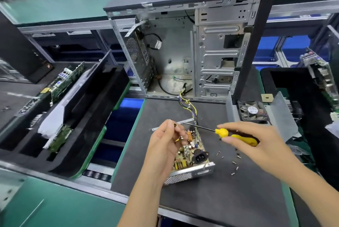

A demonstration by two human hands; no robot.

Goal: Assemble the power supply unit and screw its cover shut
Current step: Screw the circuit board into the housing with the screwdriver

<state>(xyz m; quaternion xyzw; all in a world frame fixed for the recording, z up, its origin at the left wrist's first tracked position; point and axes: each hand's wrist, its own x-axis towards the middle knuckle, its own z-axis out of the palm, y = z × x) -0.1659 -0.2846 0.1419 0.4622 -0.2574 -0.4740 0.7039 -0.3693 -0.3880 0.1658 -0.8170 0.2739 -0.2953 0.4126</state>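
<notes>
The left hand [165, 142] is curled, with its fingertips pinched together. The right hand [256, 140] grips a screwdriver [227, 133].

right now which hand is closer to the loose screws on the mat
Right. The right hand, holding the screwdriver, hovers just above the loose screws; the left hand is across the power supply from them.

Bare dark tabletop [229, 195] lies open in front of the power supply unit [190, 158] and to its near right. Loose screws [233, 164] are scattered just right of the unit. Behind it the open computer case [192, 48] blocks the far side, with wires [189, 109] trailing between them. The cover with its fan [255, 111] stands at the right rear; foam trays [88, 116] flank the left.
</notes>
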